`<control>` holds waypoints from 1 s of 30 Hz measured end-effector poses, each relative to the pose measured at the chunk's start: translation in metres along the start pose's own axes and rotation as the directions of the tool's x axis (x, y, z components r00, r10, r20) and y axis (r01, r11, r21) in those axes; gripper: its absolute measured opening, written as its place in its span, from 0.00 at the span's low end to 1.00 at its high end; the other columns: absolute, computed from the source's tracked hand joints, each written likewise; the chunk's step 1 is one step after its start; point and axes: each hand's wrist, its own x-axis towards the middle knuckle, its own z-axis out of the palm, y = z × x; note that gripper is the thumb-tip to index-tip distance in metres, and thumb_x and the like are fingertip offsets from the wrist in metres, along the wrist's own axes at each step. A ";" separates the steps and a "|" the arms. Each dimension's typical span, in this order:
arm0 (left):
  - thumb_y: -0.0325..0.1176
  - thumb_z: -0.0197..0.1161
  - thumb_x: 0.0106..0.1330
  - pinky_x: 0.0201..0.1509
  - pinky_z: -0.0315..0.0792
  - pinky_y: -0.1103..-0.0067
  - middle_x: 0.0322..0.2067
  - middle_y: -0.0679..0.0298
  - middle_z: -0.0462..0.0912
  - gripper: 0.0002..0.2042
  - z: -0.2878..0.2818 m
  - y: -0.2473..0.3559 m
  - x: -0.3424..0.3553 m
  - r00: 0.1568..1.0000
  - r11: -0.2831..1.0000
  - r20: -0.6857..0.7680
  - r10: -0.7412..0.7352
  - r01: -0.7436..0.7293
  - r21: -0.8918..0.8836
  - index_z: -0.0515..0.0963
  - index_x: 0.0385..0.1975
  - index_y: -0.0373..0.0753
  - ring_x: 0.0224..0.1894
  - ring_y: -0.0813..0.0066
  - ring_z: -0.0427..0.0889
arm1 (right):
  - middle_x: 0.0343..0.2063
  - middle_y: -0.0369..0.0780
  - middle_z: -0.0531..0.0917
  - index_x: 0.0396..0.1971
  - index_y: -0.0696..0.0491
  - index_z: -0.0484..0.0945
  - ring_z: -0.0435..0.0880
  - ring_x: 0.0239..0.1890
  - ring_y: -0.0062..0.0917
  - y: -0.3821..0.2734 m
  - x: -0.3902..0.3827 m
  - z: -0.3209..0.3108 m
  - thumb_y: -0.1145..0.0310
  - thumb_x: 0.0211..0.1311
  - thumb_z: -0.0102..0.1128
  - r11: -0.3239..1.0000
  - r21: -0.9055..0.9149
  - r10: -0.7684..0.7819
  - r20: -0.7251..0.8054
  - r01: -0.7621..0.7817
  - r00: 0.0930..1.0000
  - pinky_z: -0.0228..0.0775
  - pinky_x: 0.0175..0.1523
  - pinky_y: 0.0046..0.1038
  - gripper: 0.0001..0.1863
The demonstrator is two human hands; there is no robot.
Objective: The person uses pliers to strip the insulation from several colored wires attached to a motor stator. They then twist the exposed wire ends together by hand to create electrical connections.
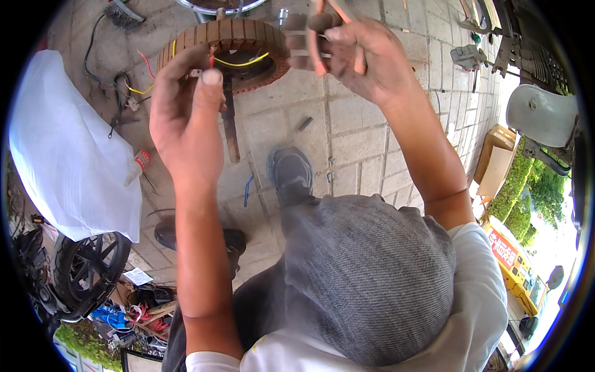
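Observation:
My left hand (191,111) is closed, thumb and fingers around the end of a red wire (211,60) at the front of a motor stator (242,36) with a brown ridged rim. A dark shaft (230,124) points down from the stator's middle, and a yellow wire (242,63) crosses its face. My right hand (378,71) grips a tool with orange handles (318,56), probably pliers; its head is cut off at the top edge. More loose yellow and red wires (139,89) hang at the stator's left.
A white sheet (68,142) and black wheel (87,270) lie left, with scattered parts below. A brush (124,18) and silver rim are at the top. Cardboard (493,161), a metal seat-like part (539,115) and a yellow sign (511,266) are right. My feet (290,173) rest on the paving.

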 end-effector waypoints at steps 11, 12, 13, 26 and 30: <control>0.25 0.63 0.58 0.34 0.73 0.76 0.30 0.57 0.79 0.15 0.017 -0.019 -0.024 0.930 0.648 0.250 0.270 -0.367 0.667 0.78 0.47 0.39 0.29 0.68 0.78 | 0.42 0.48 0.78 0.51 0.66 0.69 0.78 0.33 0.26 0.029 -0.050 -0.017 0.75 0.52 0.51 0.904 -0.409 -0.011 -0.318 -0.127 0.948 0.74 0.42 0.32 0.24; 0.25 0.63 0.59 0.34 0.73 0.76 0.30 0.57 0.80 0.15 0.019 -0.019 -0.020 0.928 0.632 0.247 0.278 -0.370 0.681 0.78 0.46 0.38 0.29 0.68 0.78 | 0.42 0.48 0.78 0.51 0.66 0.69 0.78 0.32 0.25 0.028 -0.052 -0.015 0.75 0.52 0.51 0.894 -0.423 0.009 -0.315 -0.149 0.949 0.74 0.42 0.31 0.24; 0.25 0.63 0.59 0.34 0.73 0.76 0.30 0.57 0.80 0.14 0.021 -0.019 -0.016 0.927 0.616 0.244 0.285 -0.372 0.694 0.78 0.46 0.38 0.29 0.68 0.78 | 0.43 0.49 0.78 0.51 0.66 0.69 0.78 0.31 0.24 0.029 -0.053 -0.013 0.75 0.52 0.51 0.889 -0.433 0.010 -0.313 -0.152 0.950 0.74 0.42 0.30 0.23; 0.31 0.53 0.70 0.25 0.66 0.83 0.27 0.62 0.78 0.09 0.020 0.005 -0.001 0.991 0.988 0.044 -0.129 0.132 -0.074 0.74 0.38 0.31 0.22 0.81 0.70 | 0.51 0.48 0.73 0.46 0.60 0.76 0.75 0.51 0.36 0.041 -0.040 0.002 0.79 0.47 0.53 0.096 -0.919 -0.408 0.314 0.382 0.858 0.69 0.53 0.31 0.21; 0.29 0.51 0.70 0.26 0.66 0.83 0.28 0.62 0.78 0.07 0.014 0.003 0.002 0.988 0.974 0.099 -0.117 0.134 -0.184 0.73 0.37 0.32 0.24 0.80 0.71 | 0.50 0.46 0.74 0.42 0.57 0.78 0.72 0.52 0.40 0.036 -0.025 0.012 0.79 0.43 0.57 -0.080 -0.896 -0.450 0.423 0.436 0.787 0.65 0.58 0.35 0.20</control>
